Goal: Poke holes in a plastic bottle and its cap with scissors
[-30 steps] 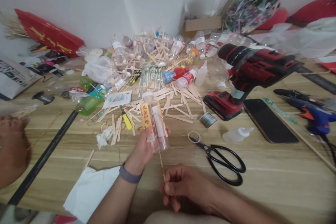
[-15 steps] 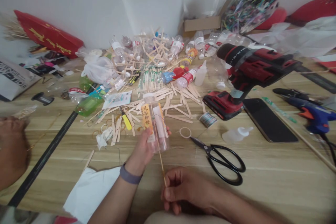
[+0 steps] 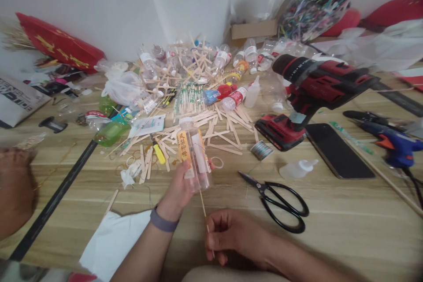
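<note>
My left hand [image 3: 181, 185], with a purple-grey band on its wrist, is wrapped round a clear plastic bottle [image 3: 202, 181] with an orange and white label. The bottle leans with its white cap away from me. From its near end a thin wooden stick [image 3: 202, 205] runs toward me, along or inside the bottle; which one I cannot tell. My right hand [image 3: 220, 233] pinches the stick between thumb and fingers near its lower end. A pale ring [image 3: 217, 163] shows just right of the bottle.
Black scissors [image 3: 280, 205], a small white dropper bottle [image 3: 299, 168], a phone [image 3: 340, 150] and a red drill [image 3: 317, 92] lie to the right. Wooden sticks [image 3: 224, 145] and bottles spread behind. Another person's hand [image 3: 16, 185] is at the left edge.
The pale ring has shifted left, from near the scissors' tip to beside the bottle. The stick's lower end now shows below my right fingers. My left hand has hardly moved.
</note>
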Demonstrator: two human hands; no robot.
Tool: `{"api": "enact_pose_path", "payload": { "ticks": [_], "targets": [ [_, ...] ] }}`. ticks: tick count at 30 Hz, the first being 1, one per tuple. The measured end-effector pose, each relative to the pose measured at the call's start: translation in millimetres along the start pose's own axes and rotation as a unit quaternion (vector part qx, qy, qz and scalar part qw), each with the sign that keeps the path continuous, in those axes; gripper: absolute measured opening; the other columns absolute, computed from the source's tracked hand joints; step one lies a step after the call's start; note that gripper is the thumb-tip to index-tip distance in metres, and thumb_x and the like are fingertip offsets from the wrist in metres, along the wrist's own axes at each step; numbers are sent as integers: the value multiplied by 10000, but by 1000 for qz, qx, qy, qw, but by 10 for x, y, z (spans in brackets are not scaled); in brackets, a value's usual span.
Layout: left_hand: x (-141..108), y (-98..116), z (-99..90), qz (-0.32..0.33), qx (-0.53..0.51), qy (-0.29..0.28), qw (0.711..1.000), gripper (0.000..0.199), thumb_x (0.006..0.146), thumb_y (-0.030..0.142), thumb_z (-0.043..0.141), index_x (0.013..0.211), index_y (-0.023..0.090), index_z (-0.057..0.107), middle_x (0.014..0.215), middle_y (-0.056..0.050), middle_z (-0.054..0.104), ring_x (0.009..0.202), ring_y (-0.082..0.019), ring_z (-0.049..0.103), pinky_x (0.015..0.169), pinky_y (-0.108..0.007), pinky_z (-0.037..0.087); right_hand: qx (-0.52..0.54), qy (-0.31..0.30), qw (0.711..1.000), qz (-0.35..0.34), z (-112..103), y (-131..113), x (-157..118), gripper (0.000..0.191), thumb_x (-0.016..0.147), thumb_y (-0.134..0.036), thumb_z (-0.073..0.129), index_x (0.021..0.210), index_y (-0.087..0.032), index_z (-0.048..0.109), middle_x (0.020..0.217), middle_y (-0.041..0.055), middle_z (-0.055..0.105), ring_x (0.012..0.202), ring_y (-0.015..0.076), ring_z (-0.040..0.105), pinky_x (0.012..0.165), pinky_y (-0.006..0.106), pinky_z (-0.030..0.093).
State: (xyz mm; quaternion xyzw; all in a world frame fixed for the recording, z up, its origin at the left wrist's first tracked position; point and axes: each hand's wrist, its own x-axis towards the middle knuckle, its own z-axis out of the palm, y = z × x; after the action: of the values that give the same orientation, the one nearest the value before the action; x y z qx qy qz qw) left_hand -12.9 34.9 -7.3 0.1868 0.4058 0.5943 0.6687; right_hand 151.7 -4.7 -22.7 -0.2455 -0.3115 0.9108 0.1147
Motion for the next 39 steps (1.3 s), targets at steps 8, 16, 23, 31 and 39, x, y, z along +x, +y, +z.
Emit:
{"api": "enact_pose_path", "payload": {
  "ticks": [8,16,23,31,39],
  "targets": [
    [7,-1,-18,7,1,5,1000,345,782,422,689,1006,165,740,932,-90,782,891,-232,723,893,-338,514,16,-60,998,3,9,4,-8,614,656,-637,829,870,-88,657,751,38,687,477,58,551,479,196,372],
    [16,8,7,-2,0,3,1000,422,696,490,751,958,159,739,914,-84,787,847,-221,720,843,-314,520,-10,3,1000,14,-2,14,10,615,477,-566,931,675,-145,529,660,-6,662,434,43,493,437,182,325],
    [11,46,5,3,3,-2,1000,347,766,446,676,948,155,729,919,-90,769,844,-216,704,861,-329,503,-16,-44,999,-8,18,-13,-18,566,653,-623,833,761,-109,621,710,30,662,456,49,501,469,197,331],
    [20,11,11,-1,3,-17,1000,464,720,465,727,1057,147,718,1086,-110,755,854,-213,704,822,-316,513,-39,-12,999,-31,15,-16,-5,597,647,-641,828,702,-151,492,704,3,643,461,37,484,464,188,289],
    [3,11,41,0,-7,29,1000,429,749,376,697,1105,137,703,1168,-108,736,846,-212,721,823,-316,525,44,-5,999,-6,12,12,29,629,561,-525,919,832,-178,471,663,-3,678,421,67,520,434,184,323]
  ]
}}
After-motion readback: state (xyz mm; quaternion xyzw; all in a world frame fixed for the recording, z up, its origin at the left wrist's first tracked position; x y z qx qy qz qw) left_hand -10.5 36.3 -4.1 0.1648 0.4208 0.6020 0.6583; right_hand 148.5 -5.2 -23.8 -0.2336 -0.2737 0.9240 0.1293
